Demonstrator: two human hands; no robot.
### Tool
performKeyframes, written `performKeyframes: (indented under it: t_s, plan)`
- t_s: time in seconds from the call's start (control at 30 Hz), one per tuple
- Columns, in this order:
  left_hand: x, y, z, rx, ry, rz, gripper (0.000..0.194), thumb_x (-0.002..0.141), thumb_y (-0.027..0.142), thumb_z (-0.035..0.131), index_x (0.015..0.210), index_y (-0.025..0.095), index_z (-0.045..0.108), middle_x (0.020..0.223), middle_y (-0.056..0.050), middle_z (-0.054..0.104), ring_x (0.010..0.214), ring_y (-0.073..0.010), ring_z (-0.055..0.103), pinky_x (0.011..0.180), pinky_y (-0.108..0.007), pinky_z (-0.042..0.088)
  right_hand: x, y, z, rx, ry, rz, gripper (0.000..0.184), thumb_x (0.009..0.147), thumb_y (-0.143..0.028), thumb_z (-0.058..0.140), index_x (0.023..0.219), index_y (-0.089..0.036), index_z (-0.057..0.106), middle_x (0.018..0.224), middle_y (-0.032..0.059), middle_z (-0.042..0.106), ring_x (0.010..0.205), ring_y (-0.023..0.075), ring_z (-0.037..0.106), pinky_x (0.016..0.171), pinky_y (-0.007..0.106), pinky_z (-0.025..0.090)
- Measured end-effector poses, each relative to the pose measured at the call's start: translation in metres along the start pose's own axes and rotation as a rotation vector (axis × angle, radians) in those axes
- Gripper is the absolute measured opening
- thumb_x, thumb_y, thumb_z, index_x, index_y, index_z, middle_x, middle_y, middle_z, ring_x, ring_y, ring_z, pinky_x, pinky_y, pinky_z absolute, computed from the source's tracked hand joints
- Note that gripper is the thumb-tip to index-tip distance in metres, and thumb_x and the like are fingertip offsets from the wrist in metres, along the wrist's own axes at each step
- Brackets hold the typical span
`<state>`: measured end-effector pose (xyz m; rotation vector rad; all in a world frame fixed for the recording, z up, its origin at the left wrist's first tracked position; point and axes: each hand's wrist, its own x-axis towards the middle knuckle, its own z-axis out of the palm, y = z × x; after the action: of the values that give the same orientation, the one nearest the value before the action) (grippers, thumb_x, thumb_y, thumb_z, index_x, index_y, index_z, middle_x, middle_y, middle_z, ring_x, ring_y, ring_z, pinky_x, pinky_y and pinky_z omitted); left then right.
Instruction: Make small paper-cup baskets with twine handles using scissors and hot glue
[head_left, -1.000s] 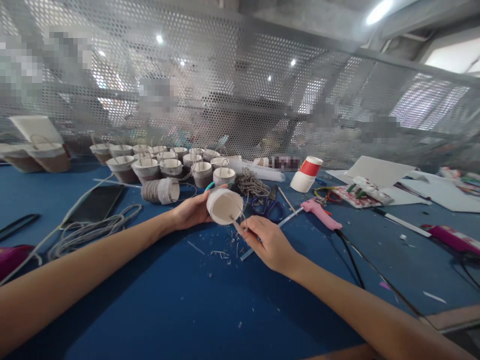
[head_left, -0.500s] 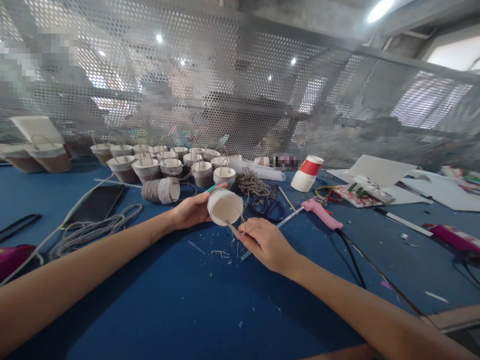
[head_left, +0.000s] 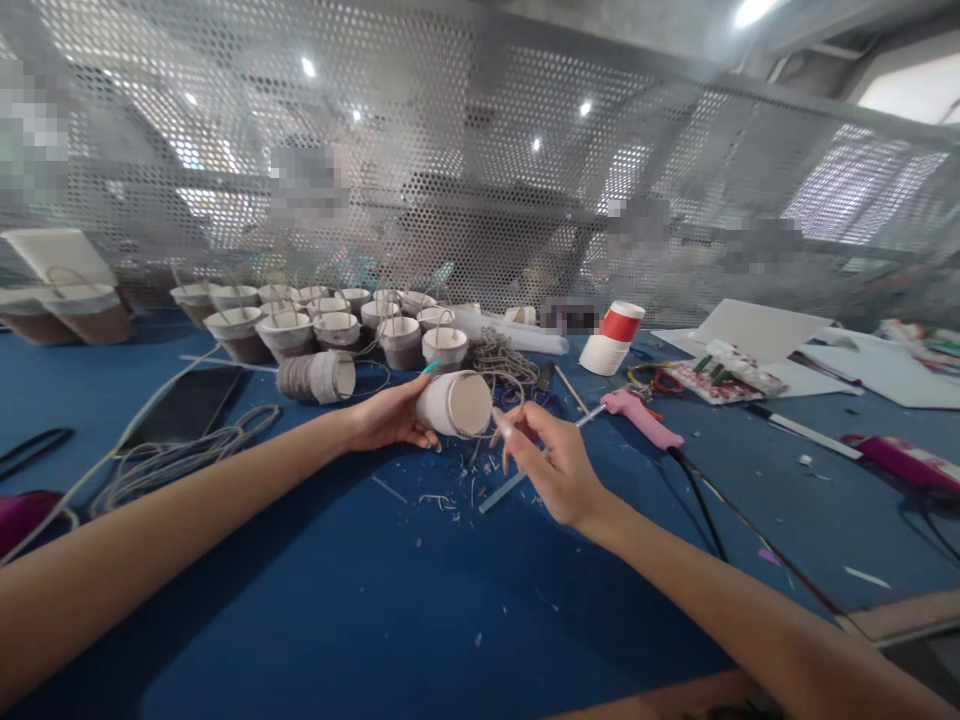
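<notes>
- In the head view, your left hand (head_left: 386, 415) has its grip closed around the side of a pale cup (head_left: 439, 406), fingers behind and below it.
- The cup is held above the blue worktop (head_left: 360, 610), tipped on its side, with a round end facing your right hand (head_left: 551, 460).
- A thin cord (head_left: 522, 387) loops out between the cup and your right hand.
- Your right hand's grip is partly curled, thumb and fingers near the cup's round end; you cannot tell from here whether they pinch the cord.
- Below the cup, small scraps (head_left: 439, 500) lie scattered, and a translucent strip (head_left: 502, 493) runs partly hidden behind your right hand.
- Beyond your left hand, a cord-wound piece (head_left: 296, 379) lies on its side, near rows of banded cups (head_left: 400, 340) standing upright with cord handles.
- Past the held cup sits a tangle of grey cord (head_left: 501, 358), with a thin wooden stick (head_left: 571, 389) to its right.
- Farther right you have a pink glue gun (head_left: 641, 418) lying flat, and behind it a red cup (head_left: 622, 322) on a leaning white stack (head_left: 602, 354).
- To your left, a coil of pale cord (head_left: 180, 455) lies beside a flat black object (head_left: 184, 405).
</notes>
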<state>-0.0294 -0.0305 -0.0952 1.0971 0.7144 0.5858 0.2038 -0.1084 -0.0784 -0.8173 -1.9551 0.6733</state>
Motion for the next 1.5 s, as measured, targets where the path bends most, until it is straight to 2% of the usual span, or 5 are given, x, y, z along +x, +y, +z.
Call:
performKeyframes:
  t_s: [0.3,0.7,1.0,1.17,1.5]
  plan:
    - [-0.004,0.005,0.010,-0.116,-0.121,-0.317,0.059,0.078,0.064,0.039,0.076,0.011,0.066,0.059,-0.011,0.062,0.042,-0.0122,0.051,0.030,-0.017,0.034,0.004,0.024,-0.018,-0.013,0.086,-0.086,0.019,0.088,-0.032,0.041,0.102,-0.020,0.044,0.079,0.0022,0.053,0.067,0.0132,0.051,0.061,0.029,0.044]
    - [-0.001,0.008,0.010,-0.140,-0.404,-0.729,0.068,0.074,0.069,0.033,0.084,0.011,0.068,0.050,-0.009,0.056,0.028,-0.0079,0.031,0.020,-0.014,0.014,0.005,0.010,-0.012,0.409,-0.306,-0.079,0.085,0.070,-0.023,0.067,0.136,-0.029,0.014,0.143,0.0123,0.027,0.127,0.0238,0.037,0.102,0.046,0.034]
    - [-0.020,0.009,0.042,0.019,-0.268,-0.288,0.087,0.071,0.079,0.021,0.092,0.008,0.067,0.081,-0.017,0.069,0.071,-0.0248,0.065,0.059,-0.031,0.051,0.004,0.018,0.007,0.335,-0.048,0.035,0.077,0.062,-0.030,0.076,0.125,-0.029,0.031,0.127,0.0106,0.043,0.111,0.0232,0.051,0.087,0.039,0.049]
    - [-0.015,0.002,0.048,0.007,-0.156,0.155,0.062,0.072,0.059,0.057,0.122,0.022,0.049,0.117,-0.010,0.058,0.110,-0.0310,0.051,0.085,-0.043,0.045,0.006,0.013,0.010,0.370,0.077,0.072,0.072,0.063,-0.033,0.075,0.118,-0.030,0.028,0.120,0.0091,0.045,0.106,0.0227,0.052,0.082,0.040,0.052]
    - [-0.005,-0.016,0.019,-0.053,0.031,0.378,0.052,0.064,0.040,0.073,0.110,0.023,0.057,0.103,-0.005,0.059,0.082,-0.0179,0.057,0.068,-0.027,0.049,0.006,0.032,-0.012,0.032,-0.049,-0.093,0.050,0.076,-0.045,0.062,0.114,-0.023,0.038,0.112,0.0099,0.046,0.098,0.0206,0.051,0.082,0.038,0.047]
